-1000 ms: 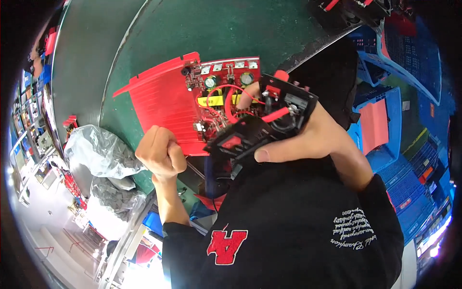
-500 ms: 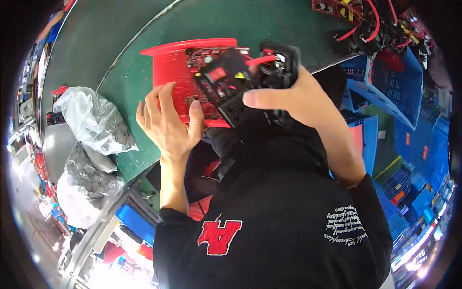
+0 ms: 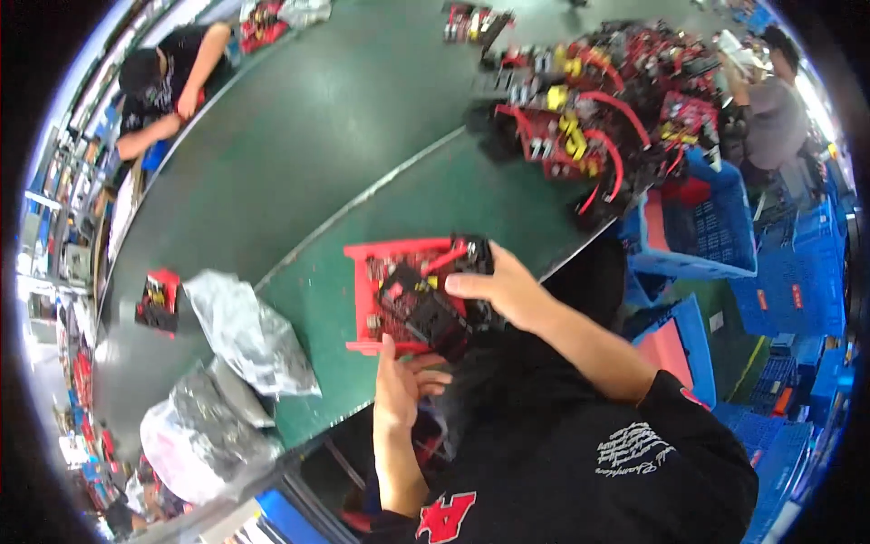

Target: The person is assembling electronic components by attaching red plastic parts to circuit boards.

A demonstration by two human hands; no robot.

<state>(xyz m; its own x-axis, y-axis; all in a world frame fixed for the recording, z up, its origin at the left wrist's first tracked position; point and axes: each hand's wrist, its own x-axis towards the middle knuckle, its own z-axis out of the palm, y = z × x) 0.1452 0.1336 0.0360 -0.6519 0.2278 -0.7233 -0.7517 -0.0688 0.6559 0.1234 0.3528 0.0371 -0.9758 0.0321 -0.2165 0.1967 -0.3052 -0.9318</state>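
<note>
In front of me on the green bench lies a red plastic tray or shell (image 3: pixel 361 295) with raised edges. A circuit board assembly (image 3: pixel 426 304) with black blocks, a yellow part and a thick red wire covers most of it; whether it is fully seated I cannot tell. My right hand (image 3: pixel 503 290) grips this assembly by its black right end, thumb on top, other fingers hidden behind. Beneath the near edge of the tray is my left hand (image 3: pixel 403 385), its fingers apart and the thumb tip at that edge.
Many similar red-and-black assemblies (image 3: pixel 589 118) are heaped at the far right. Clear plastic bags (image 3: pixel 254 335) lie on the left, beside a small red-and-black piece (image 3: pixel 159 301). Blue crates (image 3: pixel 698 227) stand at the right. Another person (image 3: pixel 168 91) works across the bench.
The view has shifted, showing more of the bench. My left hand has moved off the red tray to its near edge. The circuit board assembly now lies farther over the tray, still in my right hand.
</note>
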